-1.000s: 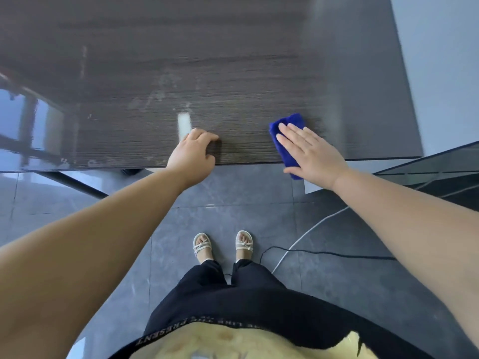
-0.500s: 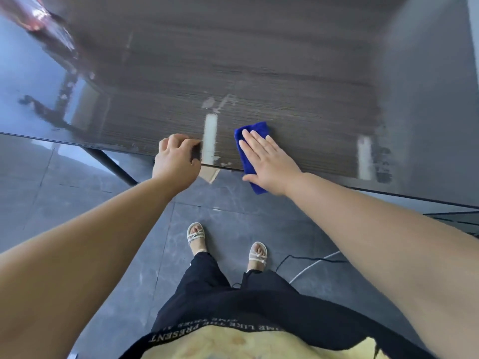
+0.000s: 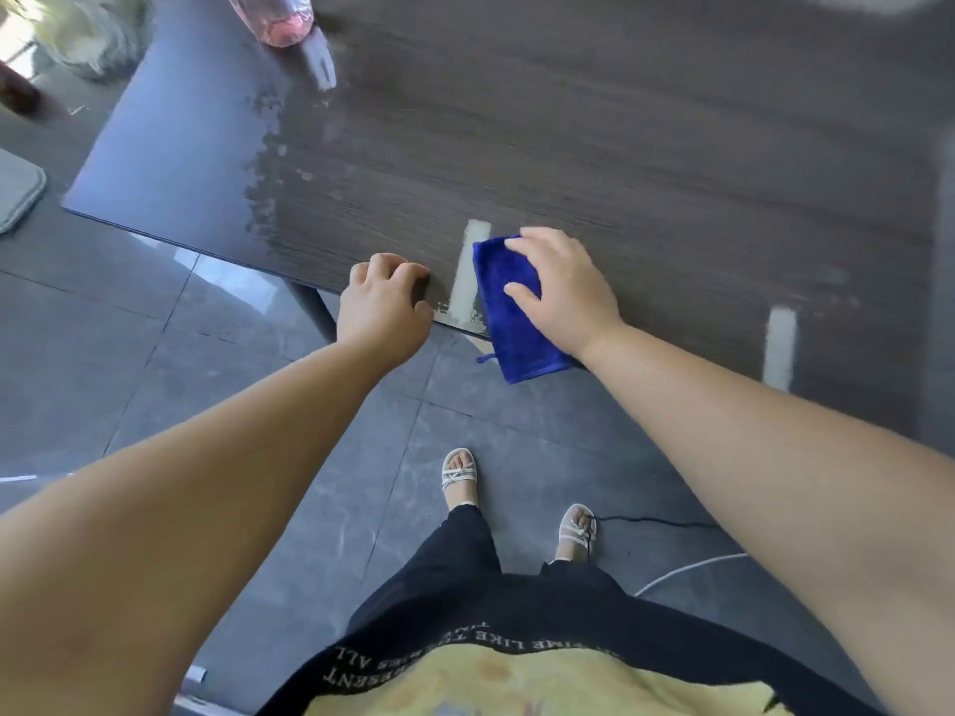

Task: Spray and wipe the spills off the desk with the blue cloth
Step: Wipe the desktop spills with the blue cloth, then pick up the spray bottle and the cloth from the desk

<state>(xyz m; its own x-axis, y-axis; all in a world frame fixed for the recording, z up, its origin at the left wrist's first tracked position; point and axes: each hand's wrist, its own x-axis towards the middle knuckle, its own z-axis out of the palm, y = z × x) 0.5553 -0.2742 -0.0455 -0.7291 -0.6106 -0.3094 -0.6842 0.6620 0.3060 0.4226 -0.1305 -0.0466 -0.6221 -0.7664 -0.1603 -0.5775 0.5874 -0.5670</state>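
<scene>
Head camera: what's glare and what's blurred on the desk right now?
Head view: bluish sheen washes the left end of the desk, pale bars sit beside the blue cloth and farther right; head view: the far edge and pink bottle are blur-smeared; head view: left hand and right hand look sharp.

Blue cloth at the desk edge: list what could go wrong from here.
1. The blue cloth overhangs the desk edge under the right hand; it could slide off.
2. Wiping outward may push the wet patch beside it onto the floor tiles.
3. The black cable lies by one sandal: a trip risk.
</scene>
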